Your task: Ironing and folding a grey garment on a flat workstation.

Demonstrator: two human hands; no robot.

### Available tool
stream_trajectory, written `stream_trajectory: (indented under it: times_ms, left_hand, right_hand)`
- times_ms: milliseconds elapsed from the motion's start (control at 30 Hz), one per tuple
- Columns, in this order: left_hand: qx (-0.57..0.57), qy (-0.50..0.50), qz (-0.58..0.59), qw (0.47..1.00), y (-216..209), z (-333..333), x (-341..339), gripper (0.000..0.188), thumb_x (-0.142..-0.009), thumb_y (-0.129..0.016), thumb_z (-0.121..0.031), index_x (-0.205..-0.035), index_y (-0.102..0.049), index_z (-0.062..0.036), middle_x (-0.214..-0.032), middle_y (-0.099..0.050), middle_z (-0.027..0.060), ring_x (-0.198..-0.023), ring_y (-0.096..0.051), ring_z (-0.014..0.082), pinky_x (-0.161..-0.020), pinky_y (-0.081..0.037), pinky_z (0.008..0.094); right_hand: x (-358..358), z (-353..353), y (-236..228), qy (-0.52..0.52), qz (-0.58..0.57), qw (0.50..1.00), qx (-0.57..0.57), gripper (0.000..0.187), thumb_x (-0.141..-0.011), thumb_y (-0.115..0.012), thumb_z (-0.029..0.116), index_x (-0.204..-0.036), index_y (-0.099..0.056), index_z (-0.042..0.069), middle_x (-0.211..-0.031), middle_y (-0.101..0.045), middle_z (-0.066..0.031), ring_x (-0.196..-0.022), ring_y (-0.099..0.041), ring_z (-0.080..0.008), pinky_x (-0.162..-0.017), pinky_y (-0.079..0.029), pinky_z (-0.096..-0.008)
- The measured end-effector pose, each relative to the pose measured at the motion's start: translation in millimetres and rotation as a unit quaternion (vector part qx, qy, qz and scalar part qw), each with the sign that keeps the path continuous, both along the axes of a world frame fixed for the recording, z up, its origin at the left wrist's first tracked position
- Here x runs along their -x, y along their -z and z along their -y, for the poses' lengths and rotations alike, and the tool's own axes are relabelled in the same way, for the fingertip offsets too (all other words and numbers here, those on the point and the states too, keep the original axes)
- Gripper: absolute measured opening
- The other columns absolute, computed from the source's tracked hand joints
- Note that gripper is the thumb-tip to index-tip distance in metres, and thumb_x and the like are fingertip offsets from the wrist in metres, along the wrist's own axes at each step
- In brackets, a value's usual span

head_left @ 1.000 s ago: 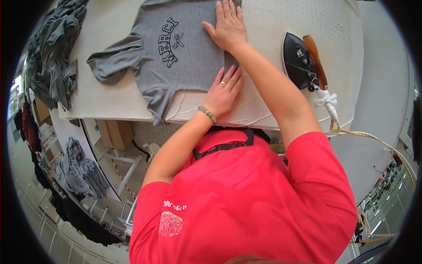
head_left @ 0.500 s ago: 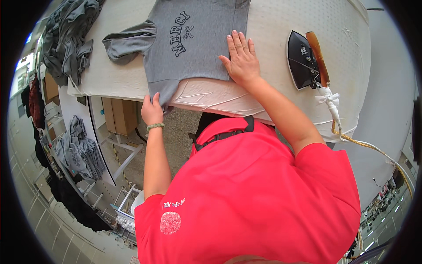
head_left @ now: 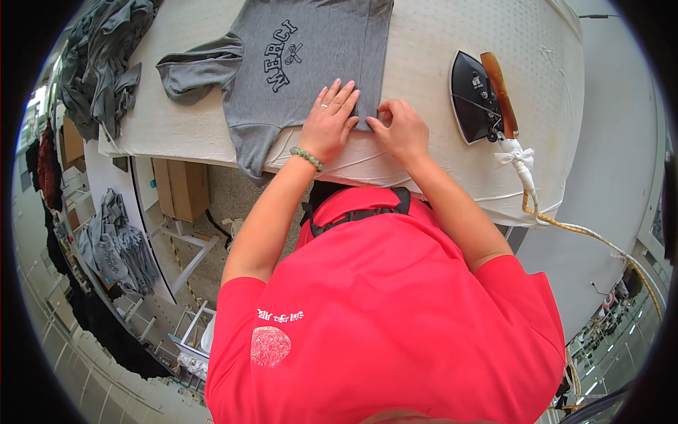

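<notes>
A grey sweatshirt [head_left: 311, 67] with dark lettering and a small bow print lies spread on a white padded ironing table [head_left: 424, 42]. One sleeve stretches out to the left, while the nearer one hangs over the table's front edge. My left hand [head_left: 330, 124], with a ring and a green bead bracelet, rests flat on the fabric close to the hem, fingers stretched out. Just right of it, my right hand [head_left: 402, 128] pinches the hem's near corner between thumb and bent fingers. A black iron [head_left: 474, 99] with a brown handle sits to the right, touched by neither hand.
Crumpled grey garments [head_left: 106, 63] are heaped at the table's far left. More grey garments [head_left: 119, 244] hang or lie lower left, near a cardboard box [head_left: 181, 189] under the table. The iron's wrapped cord [head_left: 586, 231] runs off to the right.
My left hand has let go of the hanging sleeve and moved right onto the sweatshirt's body. My right hand has gone from lying flat to pinching the hem corner.
</notes>
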State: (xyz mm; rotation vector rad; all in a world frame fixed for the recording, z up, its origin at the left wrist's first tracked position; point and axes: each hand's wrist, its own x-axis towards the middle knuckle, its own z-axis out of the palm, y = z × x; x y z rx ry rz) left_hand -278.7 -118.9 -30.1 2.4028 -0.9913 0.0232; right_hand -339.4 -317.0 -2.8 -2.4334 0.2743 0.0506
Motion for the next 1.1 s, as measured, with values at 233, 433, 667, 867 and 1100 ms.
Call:
stream_trajectory:
  times_ms: [233, 433, 667, 867, 1100]
  left_hand:
    - [-0.02, 0.039, -0.019, 0.999, 2.6, 1.8, -1.3, 0.058, -0.1, -0.064, -0.026, -0.154, -0.051, -0.0071, -0.166, -0.042, 0.0108, -0.154, -0.037, 0.0331, -0.127, -0.027, 0.0505]
    - [0.019, 0.036, -0.052, 0.998, 10.1, -3.0, -3.4, 0.057, -0.101, -0.064, -0.026, -0.154, -0.052, -0.0089, -0.165, -0.044, 0.0096, -0.155, -0.036, 0.0327, -0.127, -0.026, 0.0503]
    - [0.05, 0.02, -0.086, 0.995, 10.1, -1.4, -8.2, 0.052, -0.101, -0.064, -0.024, -0.151, -0.056, -0.0115, -0.163, -0.047, 0.009, -0.154, -0.037, 0.033, -0.127, -0.026, 0.0508]
    - [0.067, 0.008, -0.106, 0.992, 9.3, 1.0, -6.0, 0.05, -0.101, -0.063, -0.021, -0.15, -0.058, -0.0135, -0.163, -0.048, 0.0086, -0.155, -0.037, 0.0317, -0.128, -0.024, 0.051]
    - [0.064, -0.003, -0.08, 0.995, 10.2, 2.0, -1.3, 0.055, -0.094, -0.07, -0.021, -0.147, -0.06, -0.0123, -0.16, -0.05, 0.0089, -0.154, -0.038, 0.032, -0.127, -0.026, 0.0516]
  right_hand:
    - [-0.3, -7.3, 16.4, 0.037, 0.005, 0.994, -0.104, 0.024, -0.085, -0.082, 0.021, -0.095, -0.07, 0.003, -0.085, -0.072, -0.0082, -0.075, -0.069, -0.0223, -0.066, -0.055, -0.0379]
    - [-1.9, -12.4, 19.3, 0.088, -0.184, 0.916, -0.345, 0.029, -0.082, -0.082, 0.021, -0.083, -0.062, 0.001, -0.075, -0.068, -0.0118, -0.068, -0.069, -0.0212, -0.063, -0.056, -0.0383]
    - [-10.6, -15.0, 15.6, 0.067, -0.137, 0.947, -0.284, 0.031, -0.081, -0.082, 0.014, -0.078, -0.054, 0.002, -0.067, -0.061, -0.007, -0.055, -0.063, -0.0143, -0.047, -0.049, -0.0343]
    - [-15.7, -13.9, 5.8, 0.09, -0.192, 0.914, -0.346, 0.019, -0.084, -0.08, 0.01, -0.086, -0.063, 0.0, -0.07, -0.063, -0.0049, -0.053, -0.059, -0.0105, -0.045, -0.046, -0.029]
    - [-13.7, -3.8, 12.1, 0.113, -0.259, 0.852, -0.441, 0.026, -0.09, -0.071, 0.014, -0.107, -0.066, -0.004, -0.075, -0.065, -0.006, -0.052, -0.062, -0.0111, -0.045, -0.046, -0.0295]
